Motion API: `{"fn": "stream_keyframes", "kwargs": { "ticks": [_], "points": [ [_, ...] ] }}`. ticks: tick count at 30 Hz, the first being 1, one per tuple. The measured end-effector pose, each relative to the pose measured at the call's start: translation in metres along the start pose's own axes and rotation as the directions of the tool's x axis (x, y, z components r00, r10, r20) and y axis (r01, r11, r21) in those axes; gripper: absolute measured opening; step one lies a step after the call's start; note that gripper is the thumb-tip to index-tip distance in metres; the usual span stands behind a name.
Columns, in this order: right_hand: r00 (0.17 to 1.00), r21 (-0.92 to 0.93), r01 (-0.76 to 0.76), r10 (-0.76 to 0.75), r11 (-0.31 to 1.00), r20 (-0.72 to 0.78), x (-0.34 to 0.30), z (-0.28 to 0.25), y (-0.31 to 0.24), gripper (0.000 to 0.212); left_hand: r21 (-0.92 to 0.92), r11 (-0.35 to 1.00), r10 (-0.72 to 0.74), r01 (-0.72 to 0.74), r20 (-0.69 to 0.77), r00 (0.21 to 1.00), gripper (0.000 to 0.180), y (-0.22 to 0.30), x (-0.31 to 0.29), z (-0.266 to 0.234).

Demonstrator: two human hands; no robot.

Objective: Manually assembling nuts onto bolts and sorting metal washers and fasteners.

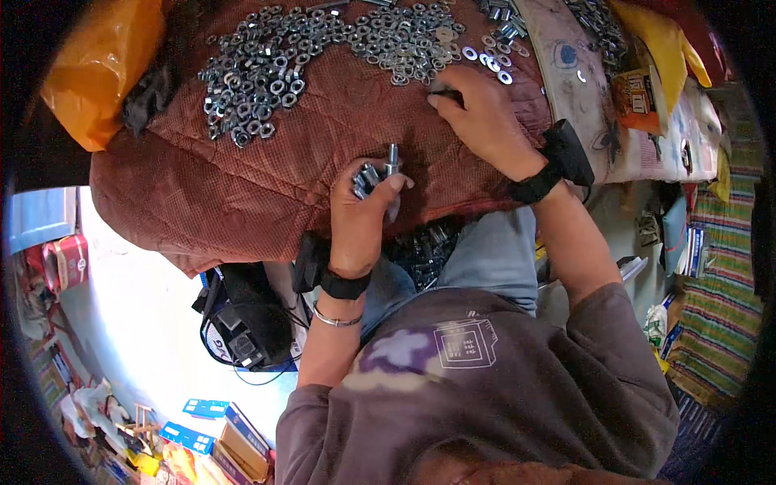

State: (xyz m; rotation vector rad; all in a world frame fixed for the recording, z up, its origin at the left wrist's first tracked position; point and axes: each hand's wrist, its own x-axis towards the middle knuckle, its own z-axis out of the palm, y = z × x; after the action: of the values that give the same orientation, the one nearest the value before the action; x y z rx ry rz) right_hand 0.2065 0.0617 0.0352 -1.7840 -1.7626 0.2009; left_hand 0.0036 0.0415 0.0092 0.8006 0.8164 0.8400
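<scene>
My left hand (356, 218) is closed round several metal bolts (370, 176) above the front part of the table; one bolt stands upright near the thumb with a collar on its shank. Farther right and forward, my right hand (483, 121) has its thumb and fingers curled together low over the brown cloth (323, 121). Whatever lies between those fingertips is hidden. Just beyond them spread thin metal rings (400, 56) and some flat washers (490, 61). A large pile of hex nuts (255, 85) lies at the far left.
More bolts (508, 23) lie at the back right, beside a pale board (570, 89) holding an orange-and-white tub (638, 101). An orange plastic bag (105, 65) stands at the far left. Dark metal parts (427, 255) sit below the table edge, between my legs.
</scene>
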Motion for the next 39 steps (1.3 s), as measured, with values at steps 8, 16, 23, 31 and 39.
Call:
{"fn": "stream_keyframes", "kwargs": {
  "ticks": [8,16,23,31,39],
  "points": [
    [0.997,0.010,-0.004,0.004,1.000,0.072,-0.006,-0.005,-0.006,0.019,-0.013,1.000,0.008,-0.007,0.016,1.000,0.009,-0.003,0.000,-0.003],
    [0.998,0.134,-0.046,0.039,0.990,0.054,-0.011,-0.008,-0.016,0.019,0.017,1.000,0.009,-0.009,0.006,1.000,0.009,-0.003,0.002,-0.003],
    [0.981,0.343,-0.090,0.024,0.935,0.192,-0.016,-0.008,-0.046,0.018,0.070,0.997,-0.019,0.020,-0.013,1.000,0.009,-0.003,0.002,-0.002],
    [0.875,0.438,-0.309,0.073,0.844,0.478,-0.021,-0.010,-0.062,0.016,0.149,0.981,0.123,-0.123,0.016,0.992,0.009,-0.003,-0.001,-0.003],
    [0.903,0.343,-0.140,-0.022,0.929,0.429,0.008,0.001,-0.067,0.016,0.269,0.958,0.126,-0.104,-0.066,0.990,0.011,0.003,-0.007,-0.014]
  ]
}}
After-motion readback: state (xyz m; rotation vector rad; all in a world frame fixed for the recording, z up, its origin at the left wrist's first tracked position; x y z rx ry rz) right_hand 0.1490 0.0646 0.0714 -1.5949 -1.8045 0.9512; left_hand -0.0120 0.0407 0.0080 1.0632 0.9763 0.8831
